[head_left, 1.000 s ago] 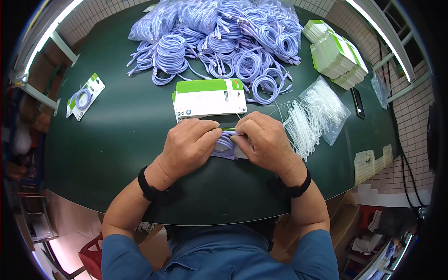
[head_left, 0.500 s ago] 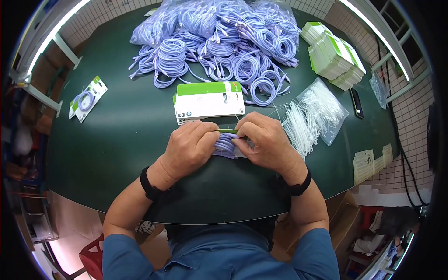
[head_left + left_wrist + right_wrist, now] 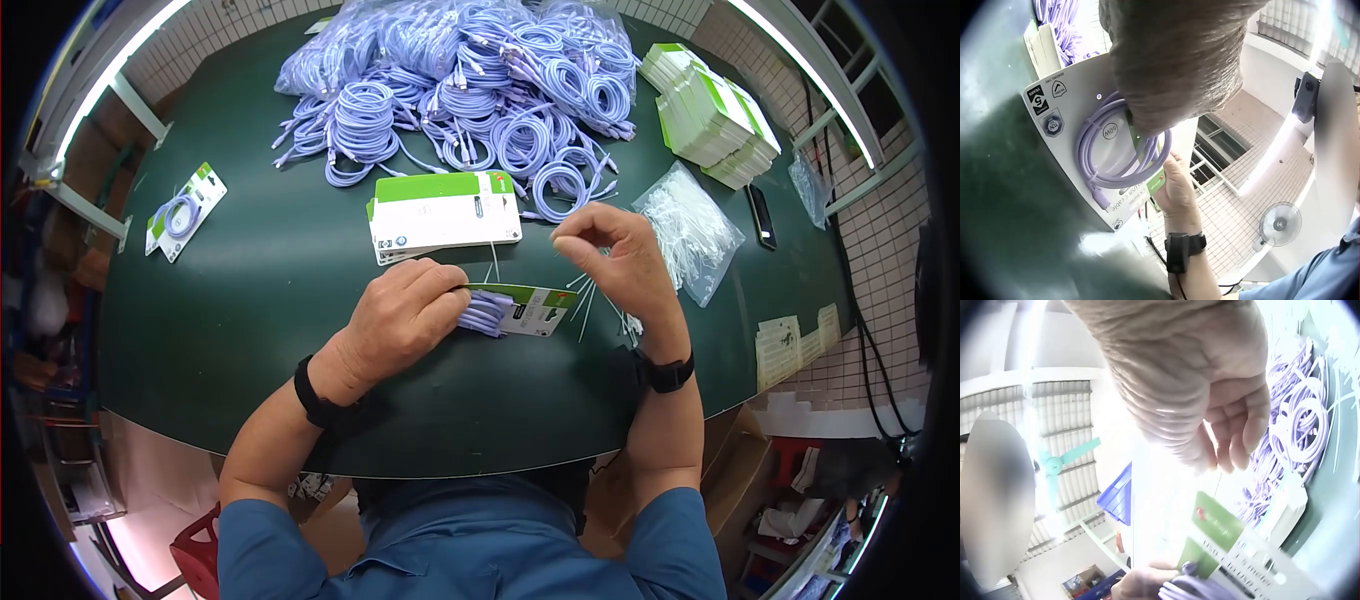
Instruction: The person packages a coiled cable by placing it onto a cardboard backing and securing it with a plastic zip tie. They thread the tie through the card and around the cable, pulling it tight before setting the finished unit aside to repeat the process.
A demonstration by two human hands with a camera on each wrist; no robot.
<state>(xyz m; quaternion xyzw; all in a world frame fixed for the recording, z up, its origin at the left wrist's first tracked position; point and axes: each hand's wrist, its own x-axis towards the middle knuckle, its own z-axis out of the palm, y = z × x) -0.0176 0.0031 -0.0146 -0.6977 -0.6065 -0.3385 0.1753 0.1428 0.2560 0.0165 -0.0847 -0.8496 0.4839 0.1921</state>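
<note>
My left hand [image 3: 415, 305] pinches a white and green retail card [image 3: 530, 318] above the near middle of the table, tilted up. A coil of lilac USB cable [image 3: 1094, 150] lies against the card, partly hidden by that hand. Thin white cable tie ends [image 3: 494, 262] stick up behind the card. Raised off to its right, apart from the card, my right hand [image 3: 625, 260] has loosely curled fingers, thumb and index tips close together; no thing shows between them. Loose white cable ties [image 3: 586, 300] lie under and beside it.
Beyond the hands lie flat printed cards [image 3: 445, 225]. A large heap of lilac cables [image 3: 460, 90] covers the back. On the right are a bag of cable ties [image 3: 690, 230], stacked cards [image 3: 715, 120] and a phone [image 3: 762, 217]. A carded cable [image 3: 180, 215] lies far left.
My right hand has let go of the card and moved up and right, so more of the card shows. My left hand keeps its grip in nearly the same place.
</note>
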